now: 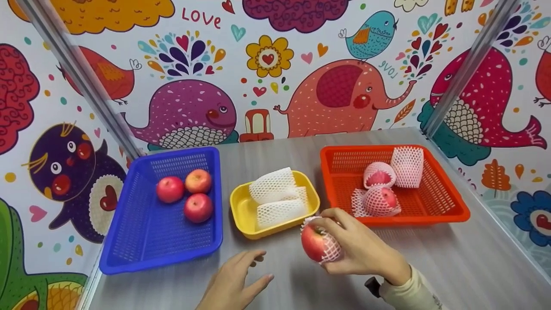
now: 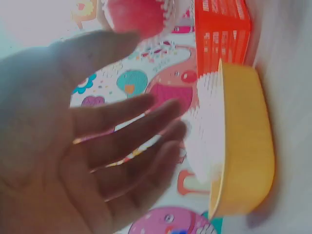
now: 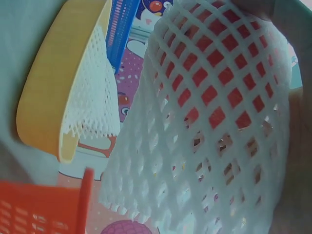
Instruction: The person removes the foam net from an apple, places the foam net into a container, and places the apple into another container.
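My right hand [image 1: 359,245] grips a red apple [image 1: 313,243] partly sleeved in a white foam net [image 1: 332,249], above the table in front of the yellow tub. In the right wrist view the foam net [image 3: 209,126] covers the apple's side and hangs loose beyond it. To the left, my left hand [image 1: 236,277] holds nothing; its fingers are spread and slightly bent, apart from the apple. The left wrist view shows the left palm and fingers [image 2: 131,131] near the yellow tub [image 2: 246,141].
A blue basket [image 1: 161,258] at left holds three bare apples [image 1: 198,207]. The yellow tub [image 1: 254,232] in the middle holds white foam nets [image 1: 282,213]. At right, a red basket [image 1: 434,213] contains netted apples [image 1: 381,200] and a pinkish net sleeve [image 1: 408,167]. A patterned wall stands behind.
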`<state>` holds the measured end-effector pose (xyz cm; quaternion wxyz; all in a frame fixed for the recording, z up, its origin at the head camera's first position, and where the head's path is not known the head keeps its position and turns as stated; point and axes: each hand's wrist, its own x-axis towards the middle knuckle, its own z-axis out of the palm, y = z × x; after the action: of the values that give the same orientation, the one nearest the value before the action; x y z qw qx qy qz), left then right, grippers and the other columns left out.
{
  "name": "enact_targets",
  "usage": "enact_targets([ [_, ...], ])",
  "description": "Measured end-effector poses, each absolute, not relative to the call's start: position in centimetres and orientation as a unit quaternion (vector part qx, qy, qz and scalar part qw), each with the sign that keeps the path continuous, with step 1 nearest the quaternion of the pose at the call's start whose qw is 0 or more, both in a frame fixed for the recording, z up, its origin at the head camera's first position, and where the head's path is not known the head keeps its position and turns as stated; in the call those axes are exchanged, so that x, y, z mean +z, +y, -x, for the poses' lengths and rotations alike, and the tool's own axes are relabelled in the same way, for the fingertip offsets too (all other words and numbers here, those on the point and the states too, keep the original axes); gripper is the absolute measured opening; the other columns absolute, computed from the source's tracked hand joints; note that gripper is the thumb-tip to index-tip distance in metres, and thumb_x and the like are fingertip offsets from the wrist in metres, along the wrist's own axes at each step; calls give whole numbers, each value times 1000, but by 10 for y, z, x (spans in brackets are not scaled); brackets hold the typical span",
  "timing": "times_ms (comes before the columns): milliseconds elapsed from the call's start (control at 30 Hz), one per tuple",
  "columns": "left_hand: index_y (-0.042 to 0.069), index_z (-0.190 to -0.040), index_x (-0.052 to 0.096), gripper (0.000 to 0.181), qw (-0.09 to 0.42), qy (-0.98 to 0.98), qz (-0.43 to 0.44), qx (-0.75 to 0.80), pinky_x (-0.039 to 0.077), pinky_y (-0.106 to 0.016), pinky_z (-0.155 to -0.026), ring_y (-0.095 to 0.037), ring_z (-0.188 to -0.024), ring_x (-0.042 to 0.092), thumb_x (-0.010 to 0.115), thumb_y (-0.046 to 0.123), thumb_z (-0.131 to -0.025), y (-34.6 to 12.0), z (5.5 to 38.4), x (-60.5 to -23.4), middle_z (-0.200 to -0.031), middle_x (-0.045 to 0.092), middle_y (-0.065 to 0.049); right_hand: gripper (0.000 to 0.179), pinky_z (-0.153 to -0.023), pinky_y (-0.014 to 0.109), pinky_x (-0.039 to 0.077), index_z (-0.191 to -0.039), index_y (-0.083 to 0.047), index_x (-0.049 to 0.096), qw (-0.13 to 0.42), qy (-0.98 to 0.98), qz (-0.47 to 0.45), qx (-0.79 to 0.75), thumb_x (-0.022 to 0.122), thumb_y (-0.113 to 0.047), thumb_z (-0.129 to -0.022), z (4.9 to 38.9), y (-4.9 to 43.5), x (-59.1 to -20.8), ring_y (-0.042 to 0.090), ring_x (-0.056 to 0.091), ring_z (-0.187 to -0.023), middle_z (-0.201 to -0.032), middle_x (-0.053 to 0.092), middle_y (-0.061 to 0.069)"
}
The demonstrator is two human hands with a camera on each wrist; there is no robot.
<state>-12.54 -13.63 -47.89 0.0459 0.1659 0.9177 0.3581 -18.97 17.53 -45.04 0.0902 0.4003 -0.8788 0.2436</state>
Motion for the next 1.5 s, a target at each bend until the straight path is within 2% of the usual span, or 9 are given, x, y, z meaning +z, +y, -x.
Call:
enact_targets([
  [133,13,-126,63,48,-10,887,-192,420,56,-30,-75,-11,-96,62,69,49,-93,-119,126,-485,-113,65,5,79,-81,37,55,-136,-29,54,112,-867,-417,249,88,-40,-65,189,167,-457,16,54,-106,-127,50,-1],
  [267,11,-129,61,49,-30,863,-214,457,55,-27,-72,-11,-96,63,70,43,-94,-105,127,-494,-117,64,2,79,-80,35,55,-134,-28,55,130,-858,-429,251,88,-40,-62,188,159,-462,14,54,-104,-124,50,-2],
  [467,12,-139,54,61,-18,840,-221,495,55,-26,-71,-9,-94,61,72,46,-91,-93,131,-502,-118,63,3,83,-80,34,55,-135,-27,55,130,-852,-443,248,88,-40,-60,183,145,-470,14,57,-102,-127,50,1],
  [700,14,-145,48,81,19,837,-184,516,55,-26,-72,-9,-94,61,77,57,-82,-88,135,-506,-118,61,6,91,-81,36,55,-141,-26,51,116,-856,-453,220,88,-38,-59,177,134,-476,16,57,-102,-132,47,5],
  [933,23,-139,50,76,30,844,-174,507,54,-28,-70,-9,-92,59,78,60,-78,-87,136,-507,-114,61,8,100,-84,41,55,-143,-22,49,122,-849,-470,210,92,-34,-54,175,130,-481,22,58,-106,-133,48,9],
  [1100,24,-136,52,73,26,845,-175,505,55,-29,-69,-9,-91,59,79,59,-78,-88,136,-509,-112,60,8,99,-86,41,54,-145,-22,48,123,-844,-481,206,92,-33,-57,174,130,-483,21,58,-108,-134,49,7],
  [1333,14,-139,51,82,16,852,-171,494,55,-30,-72,-9,-92,61,81,58,-77,-97,135,-513,-115,63,4,97,-89,44,54,-150,-18,42,112,-832,-500,214,90,-43,-70,173,137,-483,23,59,-115,-142,46,9],
  [1500,12,-140,51,83,27,843,-163,512,58,-33,-70,-10,-89,63,82,55,-77,-105,136,-513,-112,65,1,91,-96,41,51,-150,-15,40,74,-829,-499,243,88,-26,-74,175,146,-481,19,55,-121,-143,47,5],
])
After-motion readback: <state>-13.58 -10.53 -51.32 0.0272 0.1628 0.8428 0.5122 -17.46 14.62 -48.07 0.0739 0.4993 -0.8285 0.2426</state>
